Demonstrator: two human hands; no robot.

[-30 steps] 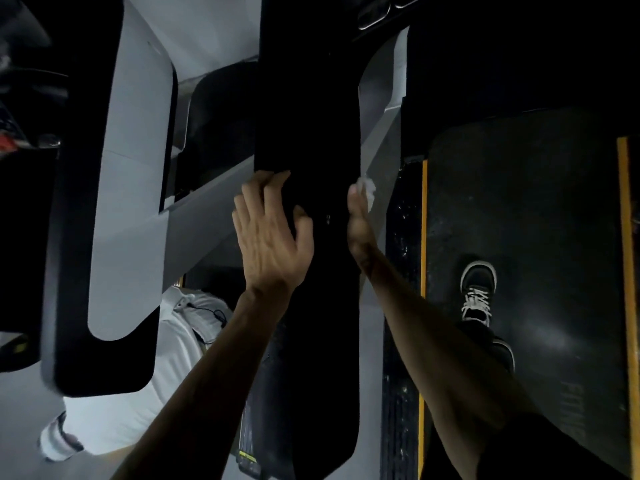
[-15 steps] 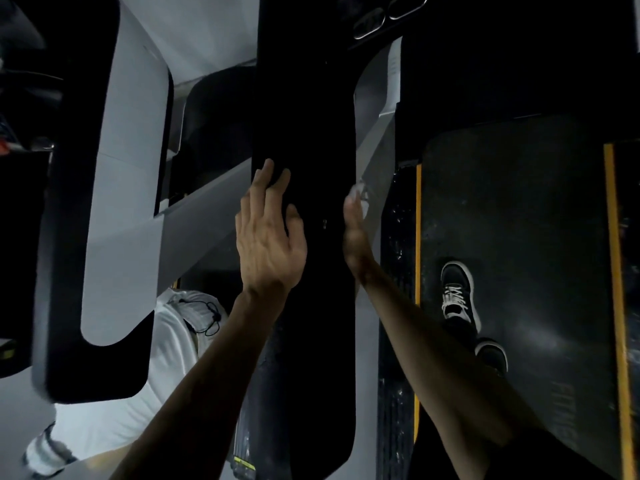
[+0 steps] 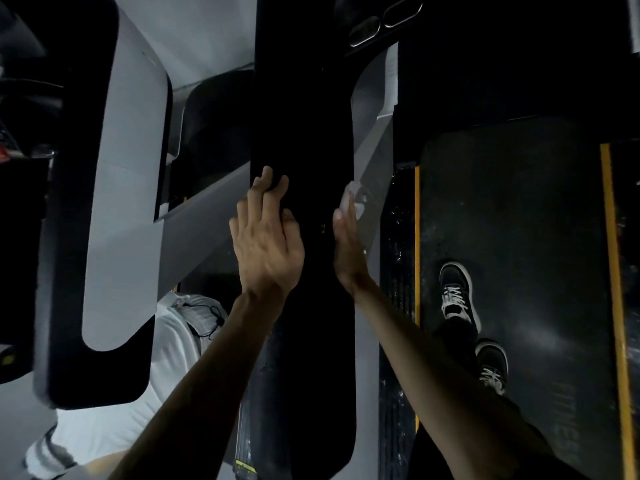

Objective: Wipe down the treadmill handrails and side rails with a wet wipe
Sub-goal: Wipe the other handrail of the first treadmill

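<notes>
Nearest you, your two forearms reach forward on either side of the black handrail (image 3: 303, 271), the long dark padded bar running away from you down the middle of the view. Your left hand (image 3: 266, 244) lies on its left edge with fingers straight and together, the fingertips (image 3: 268, 183) lapping onto the top surface; it clasps nothing and seems placed there to steady you and the bar while the other hand works. Your right hand (image 3: 346, 251) presses flat against the right flank of the handrail, fingers extended, with the wet wipe (image 3: 351, 199) trapped between the fingers and the bar's side. The wipe is a small pale crumple showing just past your fingertips; it is carried under straight fingers, not pinched. That flat palm spreads the wipe along the narrow side face, which suits a stroke lengthwise along the rail. By my reading you are partway along this bar, and the far stretch towards the console end is left to cover. Below and to the right, your shoes (image 3: 457, 292) stand on the treadmill belt (image 3: 519, 220), with the yellow-edged side rail (image 3: 398, 237) between belt and handrail, not yet reached by the wipe. Farther left a grey-and-black frame of a neighbouring machine (image 3: 124, 168) rises, and another person's white clothing (image 3: 162, 341) shows beneath it.
</notes>
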